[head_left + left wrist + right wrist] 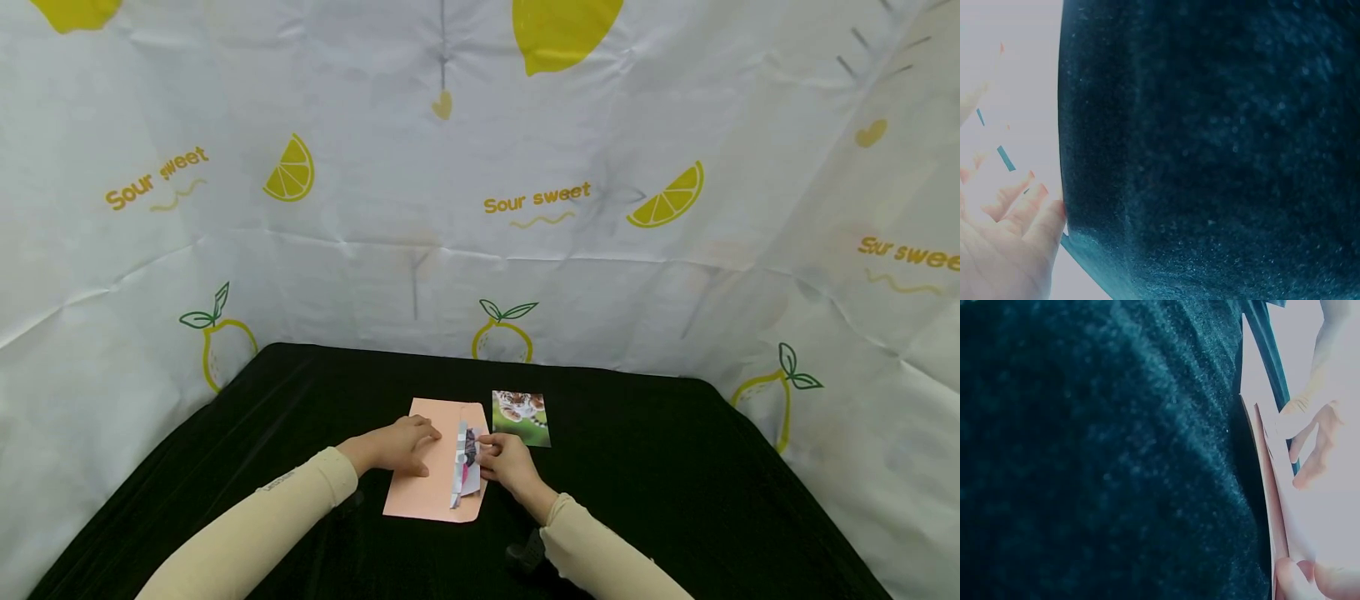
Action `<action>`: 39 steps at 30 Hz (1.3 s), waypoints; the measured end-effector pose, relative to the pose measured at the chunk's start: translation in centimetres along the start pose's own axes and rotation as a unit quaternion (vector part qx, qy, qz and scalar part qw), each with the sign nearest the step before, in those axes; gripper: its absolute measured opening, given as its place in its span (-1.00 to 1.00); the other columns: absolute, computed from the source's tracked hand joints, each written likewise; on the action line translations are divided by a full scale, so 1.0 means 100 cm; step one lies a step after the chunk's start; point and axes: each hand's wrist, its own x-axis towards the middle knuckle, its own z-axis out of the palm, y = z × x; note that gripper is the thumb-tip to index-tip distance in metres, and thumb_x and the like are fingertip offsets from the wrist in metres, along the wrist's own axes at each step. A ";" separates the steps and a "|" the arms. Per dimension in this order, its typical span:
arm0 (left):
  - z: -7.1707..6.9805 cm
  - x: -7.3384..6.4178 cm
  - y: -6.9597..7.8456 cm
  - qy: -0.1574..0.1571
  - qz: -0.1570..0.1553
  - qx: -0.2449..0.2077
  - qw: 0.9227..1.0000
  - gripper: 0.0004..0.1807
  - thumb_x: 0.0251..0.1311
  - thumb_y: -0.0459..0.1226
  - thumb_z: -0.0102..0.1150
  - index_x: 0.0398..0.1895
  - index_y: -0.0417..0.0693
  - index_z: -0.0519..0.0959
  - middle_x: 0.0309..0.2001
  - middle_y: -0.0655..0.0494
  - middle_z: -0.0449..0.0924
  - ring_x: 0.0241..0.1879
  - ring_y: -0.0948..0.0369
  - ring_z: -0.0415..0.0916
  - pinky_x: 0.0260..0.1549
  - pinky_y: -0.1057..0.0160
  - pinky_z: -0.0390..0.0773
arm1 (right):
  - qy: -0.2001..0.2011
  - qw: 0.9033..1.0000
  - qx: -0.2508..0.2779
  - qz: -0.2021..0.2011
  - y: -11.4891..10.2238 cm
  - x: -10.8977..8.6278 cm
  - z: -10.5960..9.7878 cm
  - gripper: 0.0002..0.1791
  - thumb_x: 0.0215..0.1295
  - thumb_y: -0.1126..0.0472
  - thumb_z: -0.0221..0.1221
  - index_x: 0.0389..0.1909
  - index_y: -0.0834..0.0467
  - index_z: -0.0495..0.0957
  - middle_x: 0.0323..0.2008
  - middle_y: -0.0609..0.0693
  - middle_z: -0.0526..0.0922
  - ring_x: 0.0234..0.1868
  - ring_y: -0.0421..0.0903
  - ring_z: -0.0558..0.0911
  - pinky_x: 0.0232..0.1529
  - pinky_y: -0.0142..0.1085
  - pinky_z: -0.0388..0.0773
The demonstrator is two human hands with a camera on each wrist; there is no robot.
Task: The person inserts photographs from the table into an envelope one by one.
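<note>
A peach envelope (405, 496) lies flat on the dark cloth, its flap side facing right. Over its right part sits a photo card (471, 477) with a pale blue strip and a dark and pink picture. My right hand (513, 465) pinches the card's right edge between thumb and fingers; its fingertips (1291, 578) show at the bottom of the right wrist view. With spread fingers, my left hand (393, 446) rests on the envelope's left half. The left wrist view shows this hand (1010, 250) overexposed. Just behind my right hand lies a tiger photo (528, 429).
Dark velvety cloth (660, 483) covers the table. A white curtain (390, 183) printed with lemons surrounds the back and sides. A small dark object (525, 554) lies beside my right sleeve.
</note>
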 end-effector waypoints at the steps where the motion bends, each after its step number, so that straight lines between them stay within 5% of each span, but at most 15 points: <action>1: 0.000 0.000 0.000 0.000 0.000 -0.001 1.000 -0.38 0.10 -0.05 0.37 0.25 0.08 0.45 0.39 -0.05 0.24 0.41 -0.06 0.13 0.31 -0.09 0.29 | 0.000 1.000 0.000 0.001 0.000 0.000 0.001 -0.61 0.23 0.51 0.17 0.11 0.45 0.49 -0.32 0.16 0.60 -0.36 -0.19 0.64 -0.28 -0.26 0.69; 39: -0.001 -0.004 0.001 0.007 0.002 0.000 1.000 -0.38 0.09 -0.06 0.38 0.24 0.06 0.46 0.40 -0.08 0.22 0.41 -0.07 0.13 0.30 -0.07 0.30 | -0.029 0.999 0.007 0.029 0.002 0.010 0.003 -0.61 0.25 0.55 0.12 0.13 0.42 0.50 -0.31 0.16 0.59 -0.36 -0.18 0.66 -0.29 -0.27 0.69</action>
